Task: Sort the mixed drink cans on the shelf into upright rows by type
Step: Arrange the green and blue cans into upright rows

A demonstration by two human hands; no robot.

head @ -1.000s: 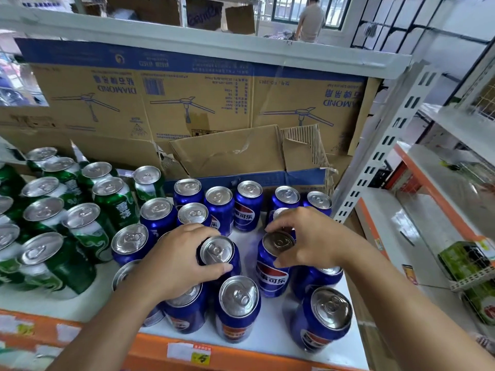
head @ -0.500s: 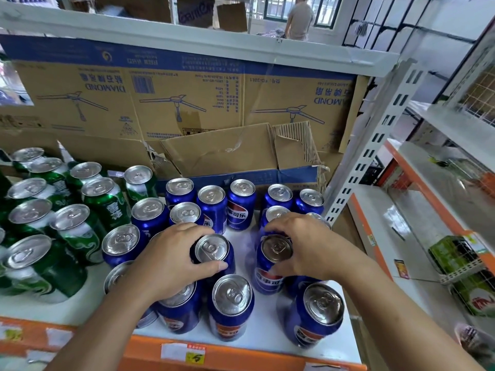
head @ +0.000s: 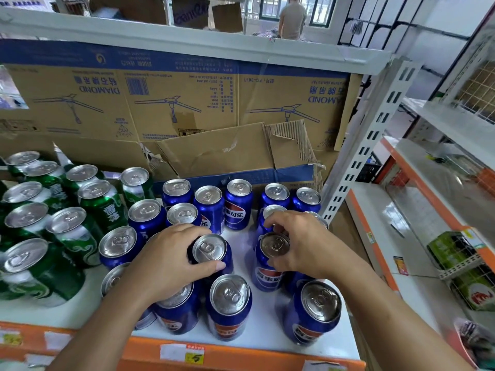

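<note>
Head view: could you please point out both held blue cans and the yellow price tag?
Left blue can (head: 209,248), in left hand (head: 171,263): head view, silver lid.
Right blue can (head: 274,245), in right hand (head: 308,245): head view, silver lid.
Yellow price tag (head: 194,358): head view, tag's middle.

White metal shelf (head: 262,330) with orange front edge, cardboard box (head: 187,108) lining its back. Slotted upright (head: 369,145) at right, second rack (head: 417,210) beyond. Barred windows (head: 267,9) far back, daylight, person (head: 292,20) standing there.

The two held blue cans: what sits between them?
In the head view, only bare white shelf separates the left can, gripped by the left hand, from the right can, gripped by the right hand.
</note>
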